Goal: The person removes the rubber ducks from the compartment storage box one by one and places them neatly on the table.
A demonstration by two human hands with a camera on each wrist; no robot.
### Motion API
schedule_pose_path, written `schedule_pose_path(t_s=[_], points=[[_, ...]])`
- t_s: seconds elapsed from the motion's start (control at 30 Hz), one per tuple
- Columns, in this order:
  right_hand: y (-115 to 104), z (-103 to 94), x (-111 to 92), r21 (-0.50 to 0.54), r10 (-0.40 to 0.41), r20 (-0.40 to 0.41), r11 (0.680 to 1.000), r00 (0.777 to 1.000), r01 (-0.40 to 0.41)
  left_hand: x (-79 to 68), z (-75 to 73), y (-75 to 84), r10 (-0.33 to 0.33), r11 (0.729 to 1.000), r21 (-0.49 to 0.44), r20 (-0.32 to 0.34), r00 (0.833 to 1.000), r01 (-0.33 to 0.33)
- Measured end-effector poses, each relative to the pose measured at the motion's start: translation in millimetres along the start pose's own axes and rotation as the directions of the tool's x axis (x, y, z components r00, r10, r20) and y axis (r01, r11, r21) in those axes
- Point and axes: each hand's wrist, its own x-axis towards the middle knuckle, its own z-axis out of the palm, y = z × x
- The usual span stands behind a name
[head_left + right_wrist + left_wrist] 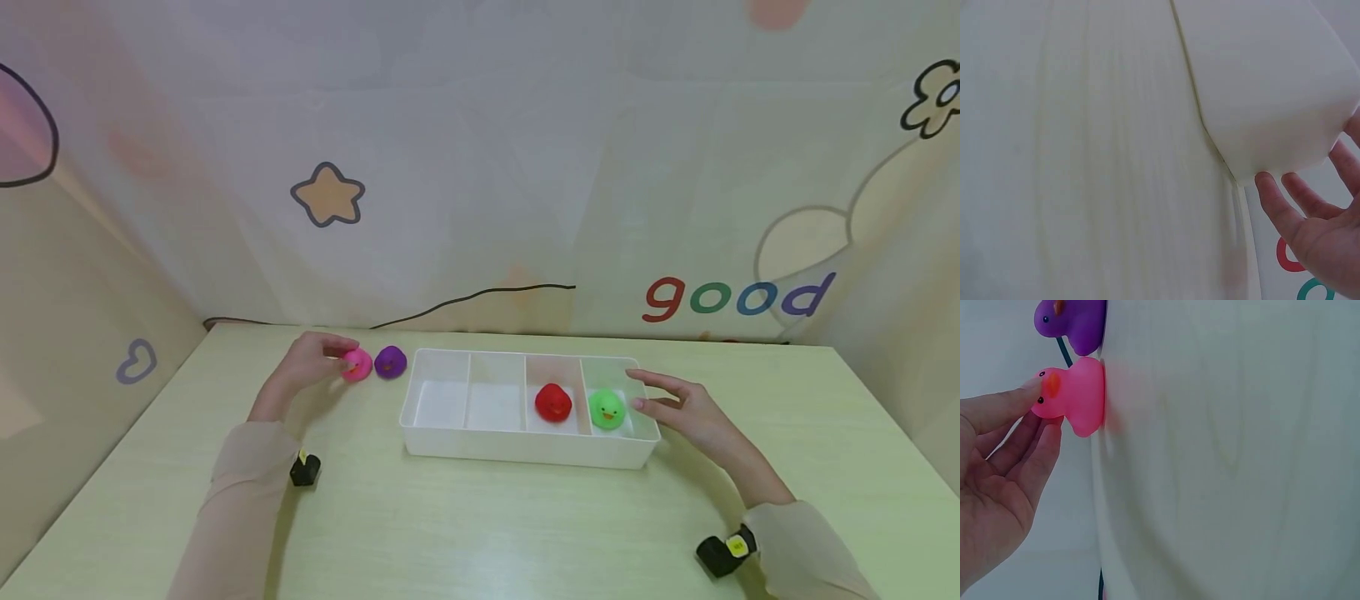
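My left hand (313, 360) pinches the head of a pink rubber duck (1085, 394) between thumb and fingers, and the duck's base is at the tabletop. Right beside it sits a purple rubber duck (390, 362). A white box with four compartments, or rather several side by side (487, 443), stands to the right of the ducks. Inside it, a red duck (553, 403) and a green duck (607, 409) occupy the two right compartments. With fingers extended, my right hand (693, 417) touches the box's right end; fingertips (1266, 181) rest against the end wall.
The pale wooden table (465, 533) ends at a printed cloth backdrop (465, 208) just behind the box and ducks. Cloth also hangs at both sides. Black cameras are strapped to both wrists.
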Motion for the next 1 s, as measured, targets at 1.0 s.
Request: schedule_pose_path(t_s=[1.0], points=[[1.0, -0.6, 1.1, 0.012, 0.005, 0.01, 1.0, 1.0, -0.005, -13.7, 2.2, 2.0, 0.064, 0.995, -0.064, -0.141, 0.988, -0.073]])
